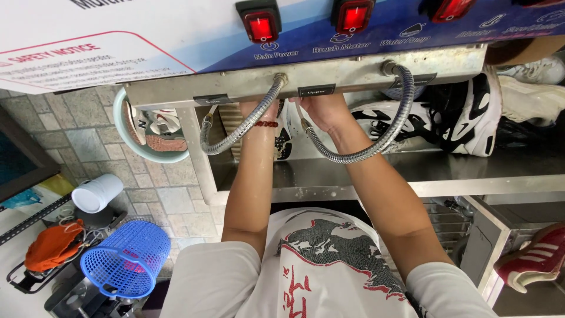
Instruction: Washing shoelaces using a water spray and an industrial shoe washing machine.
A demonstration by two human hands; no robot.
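Left hand: the left hand reaches under the machine's metal panel; fingers hidden, so I cannot tell its grip.
Right hand: the right hand goes in beside it, fingers hidden too.
Shoe: a black and white shoe shows between the 2 hands, long axis pointing away from the body, equally near both.
Hoses: 2 metal hoses loop down just outside each wrist.
Basin: a pale basin with shoes sits left of the left hand.

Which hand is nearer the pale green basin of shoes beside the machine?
Left. The left hand, under the metal panel, sits just right of the basin in the picture. The right hand is further right, beyond the left.
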